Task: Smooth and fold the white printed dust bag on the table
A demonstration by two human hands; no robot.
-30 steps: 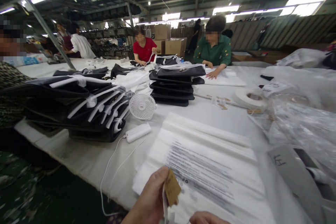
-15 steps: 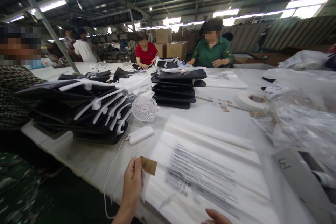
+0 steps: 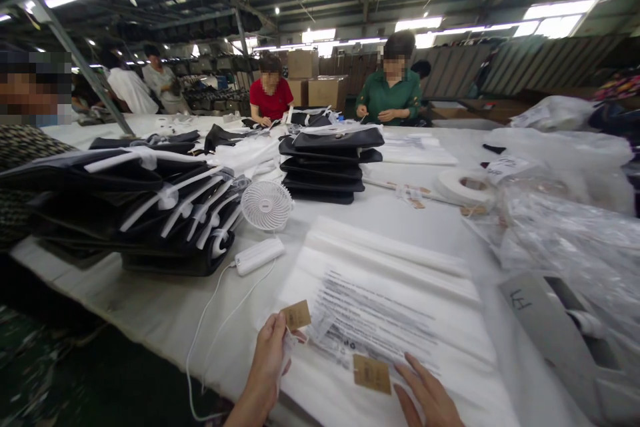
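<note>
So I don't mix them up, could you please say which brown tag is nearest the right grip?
The lower tag, over the printed plastic beside the right grip; the other near tag is in the left grip.

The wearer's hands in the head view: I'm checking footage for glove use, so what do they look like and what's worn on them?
Both the left hand and the right hand are ungloved. No watch or bracelet shows on the left wrist, and no sleeve. The picture's lower edge cuts off the right forearm.
</note>
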